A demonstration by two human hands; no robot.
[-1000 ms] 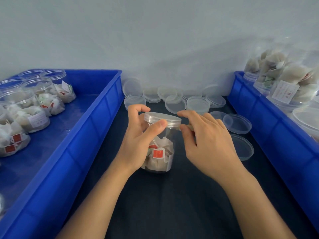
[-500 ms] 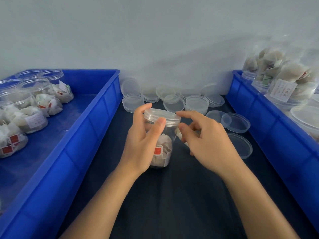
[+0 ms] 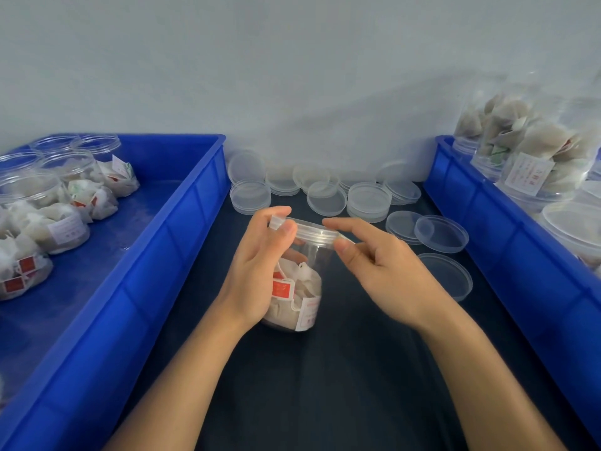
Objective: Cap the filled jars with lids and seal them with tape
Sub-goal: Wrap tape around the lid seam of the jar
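Your left hand (image 3: 260,271) grips jar (image 3: 297,288) at frame centre; right hand (image 3: 380,265) pinches lid (image 3: 312,234) rim; blue bins (image 3: 182,229) flank dark surface (image 3: 325,385).

A clear plastic jar (image 3: 304,281) of tea bags, capped with a clear lid (image 3: 317,235), stands upright between two blue bins (image 3: 169,242).

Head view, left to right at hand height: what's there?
Left blue bin → left hand → jar → right hand → loose lids → right blue bin.
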